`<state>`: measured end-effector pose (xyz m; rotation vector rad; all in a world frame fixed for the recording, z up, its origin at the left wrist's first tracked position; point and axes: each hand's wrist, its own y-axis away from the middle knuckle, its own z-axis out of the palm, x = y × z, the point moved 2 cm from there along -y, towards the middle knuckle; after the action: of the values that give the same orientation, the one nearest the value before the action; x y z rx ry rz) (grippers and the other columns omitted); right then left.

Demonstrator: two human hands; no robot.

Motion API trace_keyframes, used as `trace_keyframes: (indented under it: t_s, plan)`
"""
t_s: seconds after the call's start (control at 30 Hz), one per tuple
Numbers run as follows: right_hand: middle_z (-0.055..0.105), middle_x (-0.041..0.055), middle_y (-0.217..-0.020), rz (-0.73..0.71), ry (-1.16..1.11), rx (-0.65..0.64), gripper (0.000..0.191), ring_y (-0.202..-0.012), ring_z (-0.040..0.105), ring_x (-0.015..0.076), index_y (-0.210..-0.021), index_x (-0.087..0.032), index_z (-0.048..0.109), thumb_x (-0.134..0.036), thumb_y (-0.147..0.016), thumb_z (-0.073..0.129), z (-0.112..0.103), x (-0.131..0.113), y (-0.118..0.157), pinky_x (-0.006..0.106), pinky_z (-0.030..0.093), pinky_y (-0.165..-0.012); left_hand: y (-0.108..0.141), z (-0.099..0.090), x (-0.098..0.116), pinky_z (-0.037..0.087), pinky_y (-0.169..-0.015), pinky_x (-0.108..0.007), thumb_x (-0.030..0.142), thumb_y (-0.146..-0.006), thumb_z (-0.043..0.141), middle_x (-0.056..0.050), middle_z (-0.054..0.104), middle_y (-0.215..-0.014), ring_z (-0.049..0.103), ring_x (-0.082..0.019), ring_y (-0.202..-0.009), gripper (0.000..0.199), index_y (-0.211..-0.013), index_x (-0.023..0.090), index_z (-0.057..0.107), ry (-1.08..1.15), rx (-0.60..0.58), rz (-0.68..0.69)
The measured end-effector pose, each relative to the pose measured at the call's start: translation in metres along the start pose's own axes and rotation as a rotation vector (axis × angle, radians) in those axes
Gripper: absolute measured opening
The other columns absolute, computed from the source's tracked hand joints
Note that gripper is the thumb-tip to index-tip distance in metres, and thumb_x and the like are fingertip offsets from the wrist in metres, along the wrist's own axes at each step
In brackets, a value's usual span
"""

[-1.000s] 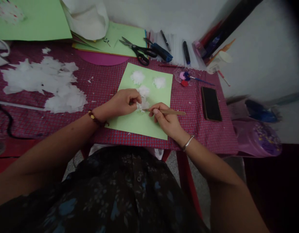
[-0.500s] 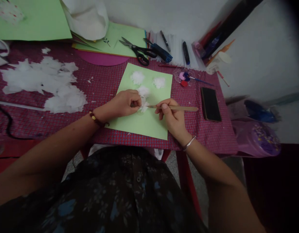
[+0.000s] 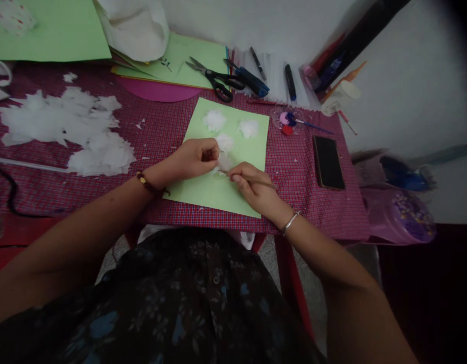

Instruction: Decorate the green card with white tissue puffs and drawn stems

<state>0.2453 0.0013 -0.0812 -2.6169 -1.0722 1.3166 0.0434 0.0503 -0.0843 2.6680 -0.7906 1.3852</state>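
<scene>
A sheet of green paper (image 3: 233, 197) lies on the table under both my hands. Several fluffy white paper tufts (image 3: 215, 121) sit on its upper half. My left hand (image 3: 193, 161) is closed in a pinch at the edge of a small white paper piece (image 3: 225, 162), over the middle of the sheet. Between the thumb and fingers of my right hand (image 3: 256, 192) is a thin brown wooden stick (image 3: 260, 182). Its tip points left and meets the white piece near my left fingertips. The exact contact there is blurred.
Torn white paper (image 3: 58, 121) is heaped at the left. Black-handled scissors (image 3: 218, 81), a blue-handled tool (image 3: 252, 81) and markers (image 3: 290, 82) lie at the back. To the right are paint blobs (image 3: 287, 121), a thin blue brush (image 3: 314, 126) and a phone (image 3: 329, 162).
My right hand has moved left, closer to my left hand, and the stick now slants down to the right. My left hand has turned slightly, its fingers lifting a little.
</scene>
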Motion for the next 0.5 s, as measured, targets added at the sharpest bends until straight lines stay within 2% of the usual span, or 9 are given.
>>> trace_keyframes:
  t_s: [0.07,0.17,0.27,0.37,0.5]
  plan:
    - [0.063,0.0067,-0.097,-0.099,0.190,-0.077,0.024,-0.086,0.059,0.0188,-0.103,-0.021,0.059,-0.028,-0.103,0.037,0.001,-0.006,0.001,0.033,0.047,-0.074,0.000,-0.002,-0.001,0.039,-0.058,-0.024,0.022,-0.077,0.058,0.002,0.056,-0.065,0.051,-0.011,-0.060,0.006,-0.073,0.018,0.055,0.056,0.020,-0.016]
    - [0.062,0.0093,-0.094,-0.254,0.498,-0.194,0.026,-0.079,0.054,0.0206,-0.103,-0.017,0.060,-0.023,-0.102,0.035,0.005,-0.012,0.003,0.035,0.043,-0.068,0.000,-0.005,-0.001,0.040,-0.058,-0.024,0.022,-0.078,0.059,0.002,0.058,-0.065,0.052,-0.011,-0.060,0.006,-0.075,0.017,0.059,0.083,0.017,-0.020]
    - [0.062,0.0105,-0.095,-0.326,0.642,-0.248,0.024,-0.078,0.052,0.0217,-0.102,-0.015,0.062,-0.020,-0.100,0.038,0.007,-0.014,0.004,0.036,0.041,-0.068,0.000,-0.004,-0.001,0.041,-0.058,-0.023,0.020,-0.074,0.062,0.001,0.060,-0.066,0.054,-0.011,-0.061,0.003,-0.074,0.017,0.062,0.069,-0.042,0.002]
    - [0.062,0.0107,-0.095,-0.293,0.601,-0.255,0.024,-0.080,0.053,0.0221,-0.103,-0.014,0.062,-0.021,-0.100,0.040,0.007,-0.013,0.004,0.036,0.043,-0.069,0.001,0.000,0.000,0.043,-0.061,-0.024,0.016,-0.070,0.062,-0.001,0.063,-0.072,0.057,-0.011,-0.066,0.004,-0.072,0.017,0.065,0.003,-0.074,0.064]
    - [0.063,0.0103,-0.099,-0.191,0.329,-0.187,0.024,-0.089,0.058,0.0212,-0.108,-0.015,0.062,-0.025,-0.102,0.040,-0.001,-0.008,0.005,0.035,0.047,-0.078,-0.002,0.003,-0.001,0.042,-0.061,-0.024,0.013,-0.070,0.058,-0.001,0.061,-0.074,0.057,-0.011,-0.066,0.010,-0.070,0.017,0.068,-0.069,-0.081,0.081]
